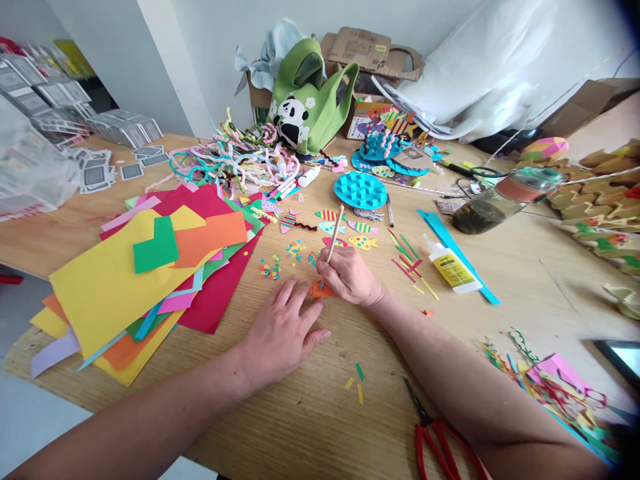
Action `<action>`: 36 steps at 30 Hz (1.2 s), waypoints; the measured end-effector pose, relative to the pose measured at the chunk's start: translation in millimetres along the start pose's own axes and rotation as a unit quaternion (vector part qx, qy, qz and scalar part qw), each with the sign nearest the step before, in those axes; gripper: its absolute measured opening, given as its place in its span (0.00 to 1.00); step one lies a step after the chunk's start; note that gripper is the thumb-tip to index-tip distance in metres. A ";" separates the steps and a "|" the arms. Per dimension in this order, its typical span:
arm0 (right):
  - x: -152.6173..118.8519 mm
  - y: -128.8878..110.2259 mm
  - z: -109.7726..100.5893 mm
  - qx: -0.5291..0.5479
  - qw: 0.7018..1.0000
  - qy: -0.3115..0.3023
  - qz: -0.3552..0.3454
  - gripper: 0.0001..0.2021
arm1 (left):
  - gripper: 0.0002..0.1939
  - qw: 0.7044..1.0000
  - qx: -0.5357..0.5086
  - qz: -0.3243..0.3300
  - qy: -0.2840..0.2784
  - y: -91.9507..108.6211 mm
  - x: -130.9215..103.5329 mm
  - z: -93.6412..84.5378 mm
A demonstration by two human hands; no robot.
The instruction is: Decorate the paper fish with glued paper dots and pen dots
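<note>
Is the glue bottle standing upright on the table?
No, the glue bottle lies on its side on the wooden table, to the right of the right hand, which holds a wooden stick.

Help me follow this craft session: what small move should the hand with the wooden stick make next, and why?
Probably press the wooden stick tip down onto the orange paper piece. The right hand holds the stick over that piece, the left hand lies flat beside it with fingertips at its edge, and loose paper dots lie close by.
</note>
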State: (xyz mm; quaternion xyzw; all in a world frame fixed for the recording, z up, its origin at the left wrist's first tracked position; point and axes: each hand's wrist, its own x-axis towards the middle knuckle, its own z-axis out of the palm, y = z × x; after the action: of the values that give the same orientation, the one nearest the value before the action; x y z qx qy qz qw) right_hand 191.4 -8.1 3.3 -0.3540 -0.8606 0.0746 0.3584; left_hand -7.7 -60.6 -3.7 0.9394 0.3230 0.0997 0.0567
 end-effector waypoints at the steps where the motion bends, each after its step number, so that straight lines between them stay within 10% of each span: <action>1: -0.2 0.1 0.1 -0.001 1.000 -0.001 0.001 0.12 | 0.25 1.000 -0.001 0.000 0.001 -0.1 0.0 0.0; 36: -1.7 1.6 1.2 -0.007 1.000 -0.006 0.004 0.12 | 0.24 1.000 -0.006 -0.002 0.010 0.3 1.0 0.0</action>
State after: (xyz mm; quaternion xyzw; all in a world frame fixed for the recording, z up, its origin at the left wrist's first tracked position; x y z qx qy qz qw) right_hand 192.3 -7.9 0.7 -0.3596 -0.8619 0.0716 0.3503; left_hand -6.8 -60.2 -3.5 0.9374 0.3248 0.1107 0.0598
